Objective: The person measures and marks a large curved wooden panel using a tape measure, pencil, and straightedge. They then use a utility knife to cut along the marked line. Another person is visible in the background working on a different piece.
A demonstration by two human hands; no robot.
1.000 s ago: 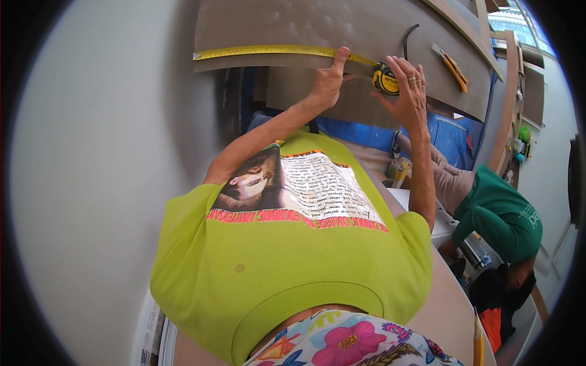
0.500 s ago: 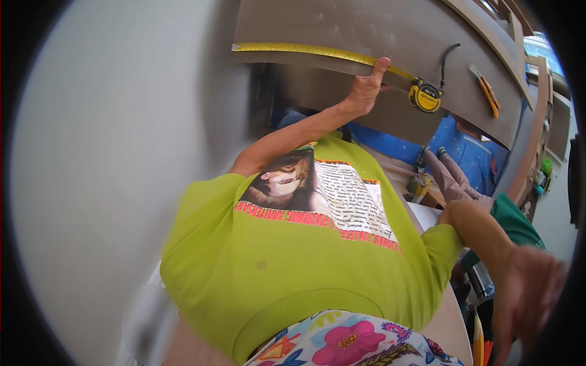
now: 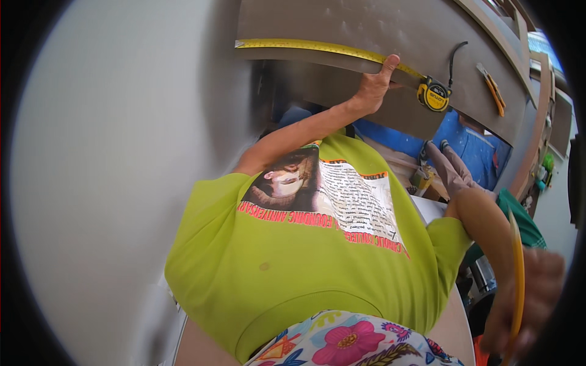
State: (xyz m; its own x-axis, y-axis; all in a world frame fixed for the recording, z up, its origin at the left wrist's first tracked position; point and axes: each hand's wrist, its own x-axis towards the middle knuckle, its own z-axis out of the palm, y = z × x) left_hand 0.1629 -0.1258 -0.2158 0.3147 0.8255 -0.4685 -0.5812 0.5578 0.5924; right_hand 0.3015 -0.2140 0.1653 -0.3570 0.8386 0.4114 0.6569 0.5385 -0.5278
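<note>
A yellow tape measure [image 3: 434,96] with a black case lies at the edge of a brown board [image 3: 348,18]. Its yellow blade [image 3: 311,44] is drawn out along the board to the left end. My left hand [image 3: 372,93] grips the board's near edge, thumb pressing on the blade close to the case; its other fingers are mostly hidden below. At the lower right, my right hand [image 3: 540,283] is raised off the board and blurred. It holds a long, thin yellow pencil [image 3: 519,268], pointed end up.
An orange utility knife [image 3: 492,90] lies on the board, right of the tape case. A pale wall [image 3: 110,171] stands along my left. Another person's trousered legs [image 3: 450,165] and green garment [image 3: 519,216] are at the right, near a blue sheet [image 3: 400,137].
My right hand has turned, and the yellow pencil now shows upright in it. My left hand stays on the blade and board edge; the view has shifted slightly.
</note>
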